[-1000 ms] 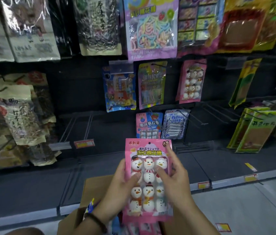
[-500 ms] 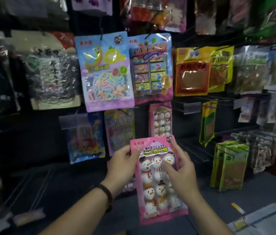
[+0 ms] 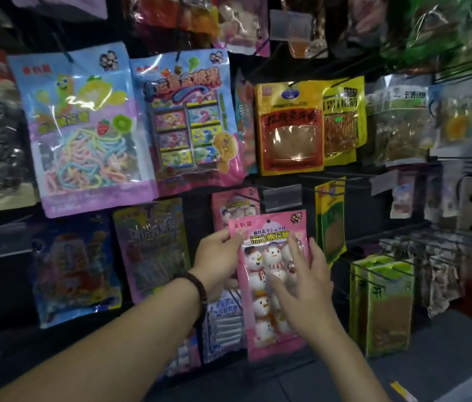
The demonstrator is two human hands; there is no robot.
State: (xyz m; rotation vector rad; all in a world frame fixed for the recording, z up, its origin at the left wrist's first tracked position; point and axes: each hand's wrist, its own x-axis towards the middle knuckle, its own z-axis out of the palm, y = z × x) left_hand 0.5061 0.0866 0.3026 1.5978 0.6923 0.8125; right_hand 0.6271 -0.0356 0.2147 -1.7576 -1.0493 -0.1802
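Up goes the pack [image 3: 259,288]! Half a second ago its top sat just under the twin pack [image 3: 233,206] hanging on the rack; now it overlaps the twin's lower half, sitting slightly right of it and in front of it.

It's a pink bag with a clear window full of white snowman marshmallows in red and orange scarves. Above them sits a yellow title band, with a small hang hole in the header.

Its long axis runs nearly upright, and the top leans a touch to the left. The header points up towards the twin, the printed front faces us, and the bottom edge hangs well below the twin.

Left hand [image 3: 218,256], with a dark bead bracelet [image 3: 198,288] on the wrist, comes in from the left below the twin and pinches the pack's top-left corner between thumb and fingers.

Right hand [image 3: 308,285] has loosened off. It lies spread over the pack's right side, fingers fairly straight, thumb pressing on the snowmen. It's blurred, so I can't tell whether any fingertip hooks behind the edge.
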